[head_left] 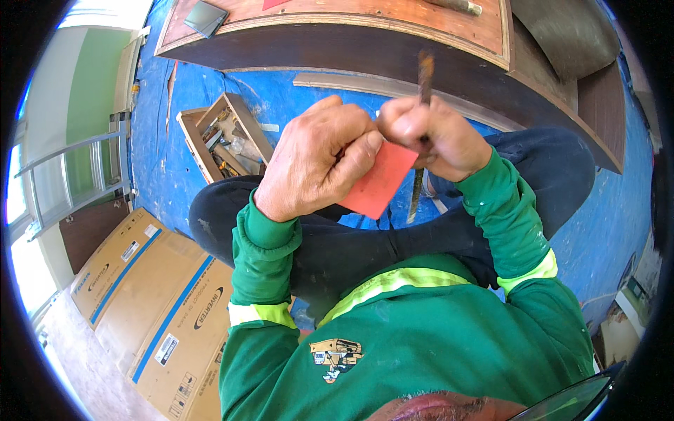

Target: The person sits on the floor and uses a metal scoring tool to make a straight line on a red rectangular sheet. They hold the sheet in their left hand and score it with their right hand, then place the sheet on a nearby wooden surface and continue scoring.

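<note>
My left hand (319,158) is closed, its thumb pressing a flat red square piece (382,179) against the fingers. Right beside it, my right hand (439,133) is wrapped round a long, thin, worn strip-like tool (425,70). The tool's rusty brown end sticks up above the fist, and its speckled lower end points down past the red piece. What kind of tool it is I cannot make out. Both hands are raised above my crossed legs, almost touching each other.
Ahead stands a dark wooden cabinet piece (337,45) with a reddish top, a dark square (205,19) on it. A wooden drawer (249,123) of tools sits on the blue floor sheet (158,112). Cardboard (151,281) and a metal ladder (70,158) are at left.
</note>
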`<state>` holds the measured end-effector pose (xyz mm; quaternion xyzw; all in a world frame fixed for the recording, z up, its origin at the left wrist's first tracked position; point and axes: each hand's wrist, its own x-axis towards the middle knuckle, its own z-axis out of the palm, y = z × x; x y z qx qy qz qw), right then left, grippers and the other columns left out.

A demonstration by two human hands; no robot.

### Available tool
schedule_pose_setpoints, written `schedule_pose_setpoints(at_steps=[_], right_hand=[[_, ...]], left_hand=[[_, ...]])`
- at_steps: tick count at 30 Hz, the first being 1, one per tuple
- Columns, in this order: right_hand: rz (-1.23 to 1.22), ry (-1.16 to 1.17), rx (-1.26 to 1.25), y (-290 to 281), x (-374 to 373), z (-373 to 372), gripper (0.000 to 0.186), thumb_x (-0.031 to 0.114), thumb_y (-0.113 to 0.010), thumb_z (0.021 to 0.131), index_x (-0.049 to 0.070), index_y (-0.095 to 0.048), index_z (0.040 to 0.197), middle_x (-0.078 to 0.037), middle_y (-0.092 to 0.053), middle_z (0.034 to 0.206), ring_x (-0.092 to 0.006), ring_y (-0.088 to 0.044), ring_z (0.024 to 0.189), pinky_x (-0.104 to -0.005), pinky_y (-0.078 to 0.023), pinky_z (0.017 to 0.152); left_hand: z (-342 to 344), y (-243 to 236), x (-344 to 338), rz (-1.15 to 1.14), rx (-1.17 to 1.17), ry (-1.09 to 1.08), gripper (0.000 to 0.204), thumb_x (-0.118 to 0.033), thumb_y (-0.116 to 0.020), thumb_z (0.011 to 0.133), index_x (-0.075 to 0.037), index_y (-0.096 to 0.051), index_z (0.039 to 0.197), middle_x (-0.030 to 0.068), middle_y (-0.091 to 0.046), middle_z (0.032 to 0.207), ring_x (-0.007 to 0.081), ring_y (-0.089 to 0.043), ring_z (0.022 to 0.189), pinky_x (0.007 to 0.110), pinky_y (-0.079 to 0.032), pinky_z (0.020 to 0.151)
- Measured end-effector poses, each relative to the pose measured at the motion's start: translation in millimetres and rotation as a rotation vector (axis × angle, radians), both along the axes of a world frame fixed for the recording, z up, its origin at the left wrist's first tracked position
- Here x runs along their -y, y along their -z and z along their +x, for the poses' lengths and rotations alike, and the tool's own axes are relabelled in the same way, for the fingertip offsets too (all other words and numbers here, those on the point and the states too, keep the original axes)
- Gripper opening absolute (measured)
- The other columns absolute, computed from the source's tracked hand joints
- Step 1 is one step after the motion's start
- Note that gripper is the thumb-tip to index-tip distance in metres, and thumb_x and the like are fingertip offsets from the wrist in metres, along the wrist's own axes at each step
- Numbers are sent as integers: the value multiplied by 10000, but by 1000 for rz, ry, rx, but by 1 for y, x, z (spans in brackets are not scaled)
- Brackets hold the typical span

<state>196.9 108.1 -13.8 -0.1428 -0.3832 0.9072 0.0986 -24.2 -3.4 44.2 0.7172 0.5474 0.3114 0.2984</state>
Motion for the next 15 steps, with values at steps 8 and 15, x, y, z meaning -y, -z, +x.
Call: schedule_pose_setpoints(at_steps=[8,15], right_hand=[[248,300,247,3,-25,11,385,381,-637,1192,133,-581,903,68,-496,759,-4,-316,541,-230,-222,489],[445,312,283,-21,-1,-3,304,359,-771,1141,64,-799,1072,35,-692,902,-37,-510,683,-232,-389,607]], left_hand=[[-5,7,9,89,-8,-230,214,-174,-673,1145,-22,-749,1016,130,-684,858,316,-628,792,442,-514,742],[-1,11,10,118,-51,-397,226,-185,-628,1200,3,-738,1136,166,-761,952,279,-709,810,399,-570,772]])
